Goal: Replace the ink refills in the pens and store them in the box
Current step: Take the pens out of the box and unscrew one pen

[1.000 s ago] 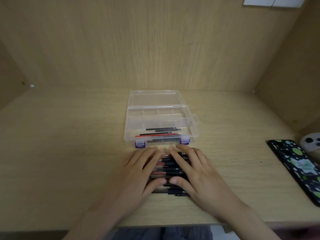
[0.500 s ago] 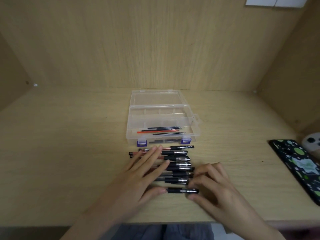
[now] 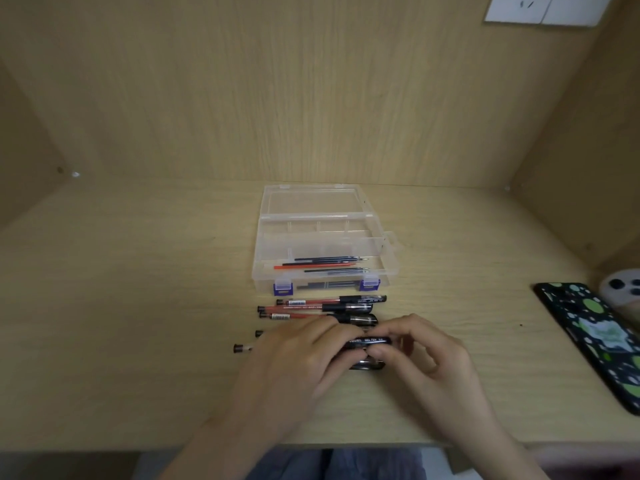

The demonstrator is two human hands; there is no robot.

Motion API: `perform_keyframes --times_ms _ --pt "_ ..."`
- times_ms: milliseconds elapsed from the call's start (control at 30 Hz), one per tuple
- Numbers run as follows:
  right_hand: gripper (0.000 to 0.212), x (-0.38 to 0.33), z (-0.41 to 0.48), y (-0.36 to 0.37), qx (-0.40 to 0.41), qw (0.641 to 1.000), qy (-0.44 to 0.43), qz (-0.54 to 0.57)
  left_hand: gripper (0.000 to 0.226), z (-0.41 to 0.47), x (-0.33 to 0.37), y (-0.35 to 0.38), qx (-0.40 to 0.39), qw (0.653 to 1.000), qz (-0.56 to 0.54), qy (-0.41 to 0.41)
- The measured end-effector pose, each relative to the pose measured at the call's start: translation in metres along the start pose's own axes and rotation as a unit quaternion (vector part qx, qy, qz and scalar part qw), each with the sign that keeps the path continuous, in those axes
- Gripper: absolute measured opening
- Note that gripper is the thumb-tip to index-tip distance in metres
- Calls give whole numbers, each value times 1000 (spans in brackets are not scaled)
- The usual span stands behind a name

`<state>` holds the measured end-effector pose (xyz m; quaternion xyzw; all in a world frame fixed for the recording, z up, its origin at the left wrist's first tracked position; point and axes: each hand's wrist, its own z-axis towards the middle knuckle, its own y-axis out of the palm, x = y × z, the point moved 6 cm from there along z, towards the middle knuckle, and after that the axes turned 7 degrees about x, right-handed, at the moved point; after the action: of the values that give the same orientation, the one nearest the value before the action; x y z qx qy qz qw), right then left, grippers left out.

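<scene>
A clear plastic box (image 3: pixel 389 268) lies open on the desk, its lid folded back. Several black and red ink refills (image 3: pixel 325 265) lie in its front compartment. In front of the box, several capped pens (image 3: pixel 329 308) lie side by side, red ones nearest the box. My left hand (image 3: pixel 294 365) and right hand (image 3: pixel 429 355) meet over the near end of this row. Together they hold one pen with a black cap (image 3: pixel 370 340) just above the others. My left hand covers its barrel, and my right fingers pinch its cap end.
A phone in a dark case with green spots (image 3: pixel 595 341) lies at the right, near the desk's front edge. Beside it sits a white round object with dark dots (image 3: pixel 620 285). Wooden walls close the desk at back and sides. A wall socket (image 3: pixel 540 8) is top right.
Both hands lay flat on the pens, then spread the row apart. Now they have come together and lifted one black-capped pen from the near end.
</scene>
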<state>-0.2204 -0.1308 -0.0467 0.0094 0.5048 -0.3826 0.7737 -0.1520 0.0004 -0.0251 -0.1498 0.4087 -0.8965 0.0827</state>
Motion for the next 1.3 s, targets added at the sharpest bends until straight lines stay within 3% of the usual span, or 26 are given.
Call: perform_keyframes --times_ms 433,1300 --pt "8 27 22 12 5 997 59 42 31 18 -28 24 5 1000 1 -9" --pt "10 12 15 5 63 996 -1 65 37 14 -27 19 50 998 -15 -27"
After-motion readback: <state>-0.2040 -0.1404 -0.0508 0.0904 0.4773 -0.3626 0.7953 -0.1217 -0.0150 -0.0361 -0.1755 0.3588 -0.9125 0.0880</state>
